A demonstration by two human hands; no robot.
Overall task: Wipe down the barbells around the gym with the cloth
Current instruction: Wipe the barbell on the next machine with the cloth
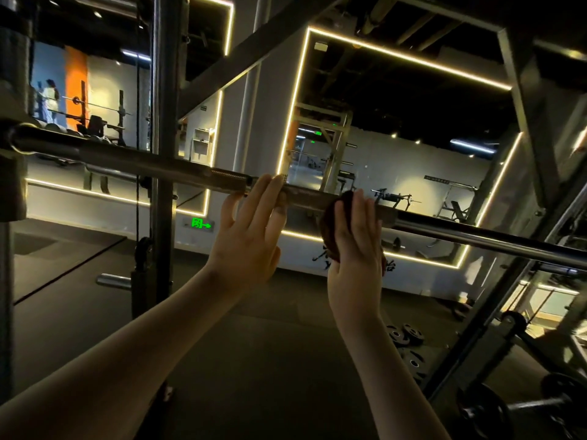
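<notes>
A steel barbell runs across the view at chest height, from a rack hook at the left down to the right edge. My left hand reaches up to it with its fingers curled over the knurled middle section. To its right, my right hand holds a dark brown cloth wrapped against the bar, fingers curved over the top of it. Most of the cloth is hidden behind that hand.
A dark rack upright stands behind the bar at left, and a slanted frame post rises at the right. Loose weight plates lie on the dark floor. A mirror wall with lit strips stands ahead; a person appears far left.
</notes>
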